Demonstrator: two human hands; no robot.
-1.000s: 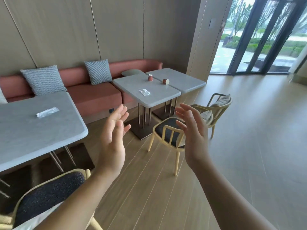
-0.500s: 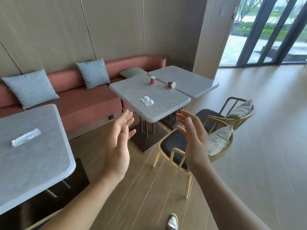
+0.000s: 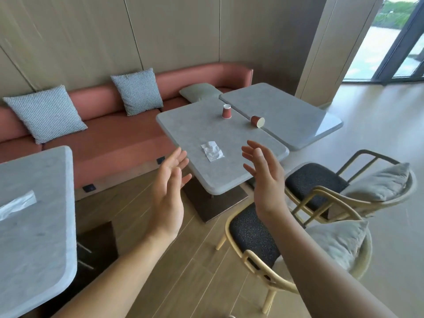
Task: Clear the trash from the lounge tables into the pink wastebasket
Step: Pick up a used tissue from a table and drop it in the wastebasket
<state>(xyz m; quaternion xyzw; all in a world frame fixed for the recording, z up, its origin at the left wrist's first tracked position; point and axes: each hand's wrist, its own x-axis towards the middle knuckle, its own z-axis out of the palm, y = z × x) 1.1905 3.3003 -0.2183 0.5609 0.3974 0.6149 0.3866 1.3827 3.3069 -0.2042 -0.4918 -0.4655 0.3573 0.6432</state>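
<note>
A crumpled clear wrapper (image 3: 212, 151) lies on the middle grey table (image 3: 197, 129). A red paper cup (image 3: 226, 111) stands upright near that table's far edge. A second red cup (image 3: 257, 121) lies on its side on the right table (image 3: 286, 111). Another clear wrapper (image 3: 17, 204) lies on the near left table (image 3: 34, 237). My left hand (image 3: 168, 193) and my right hand (image 3: 266, 177) are raised in front of the middle table, palms facing each other, fingers straight, holding nothing. The pink wastebasket is not in view.
A red bench (image 3: 110, 138) with checked cushions (image 3: 46, 113) runs along the wood wall. Two tan chairs (image 3: 259, 239) with grey pillows (image 3: 378, 182) stand right of the middle table. Wood floor lies between the tables. Glass doors (image 3: 401, 42) are at far right.
The view has moved closer to the middle table and tilted down. The tables and chairs appear larger. Both hands keep the same raised open pose.
</note>
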